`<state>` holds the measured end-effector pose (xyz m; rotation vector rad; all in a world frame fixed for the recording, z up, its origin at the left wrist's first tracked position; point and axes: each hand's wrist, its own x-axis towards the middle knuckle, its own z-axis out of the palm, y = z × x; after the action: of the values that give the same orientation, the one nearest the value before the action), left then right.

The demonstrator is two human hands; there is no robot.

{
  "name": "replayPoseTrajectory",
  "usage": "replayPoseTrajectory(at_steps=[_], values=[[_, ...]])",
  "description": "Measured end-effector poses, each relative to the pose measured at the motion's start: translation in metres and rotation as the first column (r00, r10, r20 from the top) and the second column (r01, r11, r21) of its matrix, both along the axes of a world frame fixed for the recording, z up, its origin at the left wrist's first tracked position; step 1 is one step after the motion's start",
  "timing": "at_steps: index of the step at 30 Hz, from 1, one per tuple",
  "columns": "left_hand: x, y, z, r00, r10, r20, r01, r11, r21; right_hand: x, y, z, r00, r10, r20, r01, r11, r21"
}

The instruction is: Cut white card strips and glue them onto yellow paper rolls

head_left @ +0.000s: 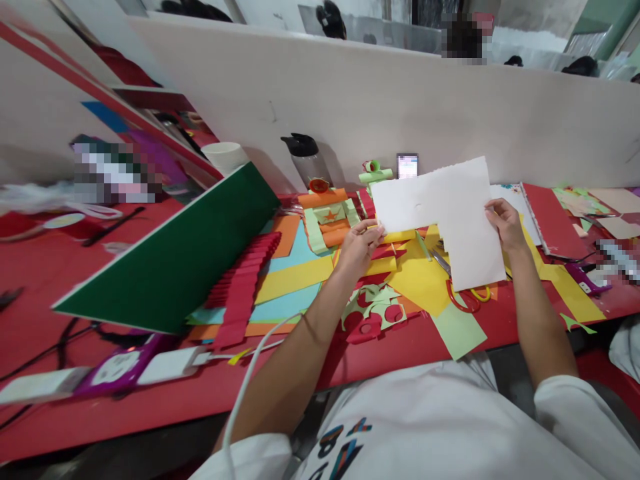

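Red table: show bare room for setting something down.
Bare red tabletop shows between the green board and black stick, and along the front edge in front of the purple box. It's crowded around the white sheet, with scissors and cut paper.

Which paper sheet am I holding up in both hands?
The white sheet with the notched lower-left corner, between your left hand and right hand; the yellow sheet and pale green sheet lie below.

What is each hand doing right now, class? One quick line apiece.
Left hand: closed, pinching the white sheet at its lower left corner.
Right hand: closed, holding the white sheet by its right edge.
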<state>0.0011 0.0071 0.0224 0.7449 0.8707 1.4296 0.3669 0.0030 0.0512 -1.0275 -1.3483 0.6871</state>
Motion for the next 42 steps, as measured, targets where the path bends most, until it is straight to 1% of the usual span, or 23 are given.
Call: replayPoseTrajectory(at_steps=[6,11,14,19,21,23,25,27,29,31,32,34,36,38,40,42], values=[[-0.001,0.001,0.001,1.0,0.002,0.005,-0.002,1.0,-0.007,-0.002,-0.006,0.005,0.999,0.026,0.019,-0.026,1.0,-0.007],[-0.007,0.004,0.0,0.999,0.013,0.03,-0.014,1.0,0.013,0.003,-0.004,0.005,0.992,0.044,-0.122,-0.046,0.999,-0.017],[-0.011,0.007,0.0,0.997,0.04,0.06,-0.04,0.999,-0.005,0.008,0.002,0.003,0.988,0.006,-0.153,-0.014,0.999,-0.052],[-0.022,0.015,0.003,0.984,0.119,0.131,-0.116,0.993,-0.034,0.011,0.012,-0.004,0.984,-0.091,-0.155,0.078,0.993,-0.087],[-0.028,0.017,0.004,0.971,0.159,0.177,-0.156,0.987,-0.03,0.011,0.013,-0.006,0.98,-0.131,-0.147,0.112,0.985,-0.131],[-0.035,0.021,0.005,0.951,0.219,0.219,-0.22,0.975,-0.022,0.01,0.014,-0.009,0.985,-0.15,-0.082,0.132,0.972,-0.194],[-0.041,0.024,0.004,0.932,0.278,0.232,-0.282,0.959,-0.016,0.007,0.014,-0.012,0.993,-0.112,0.04,0.118,0.965,-0.234],[-0.046,0.028,0.001,0.929,0.302,0.215,-0.311,0.95,0.005,0.001,0.015,-0.016,0.985,-0.043,0.167,0.077,0.976,-0.203],[-0.05,0.032,-0.003,0.933,0.305,0.19,-0.317,0.948,0.039,-0.006,0.017,-0.021,0.96,-0.008,0.28,0.047,0.99,-0.131],[-0.053,0.034,-0.006,0.931,0.316,0.185,-0.332,0.941,0.064,-0.015,0.017,-0.024,0.915,-0.018,0.402,0.051,0.996,-0.071],[-0.053,0.035,-0.007,0.926,0.327,0.191,-0.345,0.936,0.071,-0.021,0.016,-0.024,0.881,-0.023,0.472,0.059,0.996,-0.06],[-0.053,0.035,-0.008,0.916,0.349,0.197,-0.37,0.926,0.08,-0.036,0.012,-0.023,0.778,-0.005,0.628,0.066,0.995,-0.074],[-0.051,0.034,-0.008,0.915,0.361,0.18,-0.381,0.921,0.087,-0.056,0.004,-0.021,0.648,0.056,0.759,0.055,0.991,-0.12],[-0.05,0.033,-0.007,0.915,0.367,0.165,-0.385,0.918,0.093,-0.08,-0.006,-0.018,0.596,0.08,0.799,0.047,0.99,-0.134],[-0.05,0.033,-0.006,0.91,0.38,0.165,-0.398,0.913,0.092,-0.103,-0.014,-0.016,0.44,0.151,0.885,0.005,0.985,-0.17],[-0.051,0.033,-0.006,0.901,0.4,0.171,-0.417,0.905,0.084,-0.121,-0.019,-0.016,0.331,0.198,0.923,-0.003,0.978,-0.209]])
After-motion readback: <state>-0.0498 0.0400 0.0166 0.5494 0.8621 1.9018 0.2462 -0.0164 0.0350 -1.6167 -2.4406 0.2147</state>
